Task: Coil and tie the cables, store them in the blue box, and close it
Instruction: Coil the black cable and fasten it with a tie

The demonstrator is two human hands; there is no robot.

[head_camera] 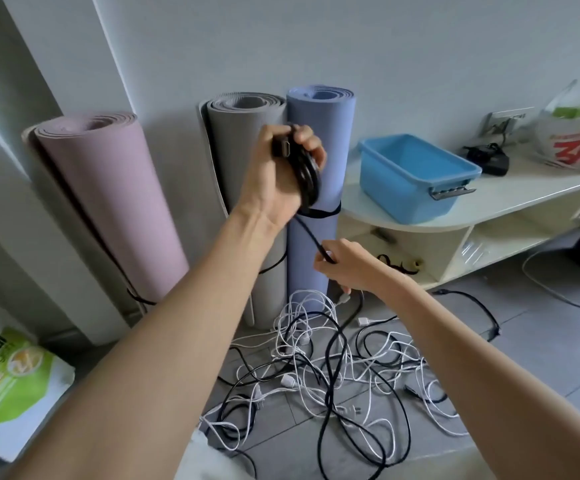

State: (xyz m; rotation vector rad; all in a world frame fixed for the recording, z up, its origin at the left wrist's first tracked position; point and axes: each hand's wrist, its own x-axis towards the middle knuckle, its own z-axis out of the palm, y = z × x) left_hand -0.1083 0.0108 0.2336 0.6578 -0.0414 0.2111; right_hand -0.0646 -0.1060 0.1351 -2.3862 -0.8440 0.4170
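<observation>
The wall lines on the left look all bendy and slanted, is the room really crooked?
Probably not: in the head view the wide-angle lens bends straight edges near the frame's sides, so the wall leans and the shelf tilts. The light is soft and even, with no glare. The left hand holding the black cable coil looks slightly smeared, while the tangled cables on the floor stay fairly sharp.

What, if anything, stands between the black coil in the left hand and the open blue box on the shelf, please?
Nothing visible does. The left hand holds the black coil in front of the blue mat; the blue box sits open and lidless to its right, with clear air between.
</observation>
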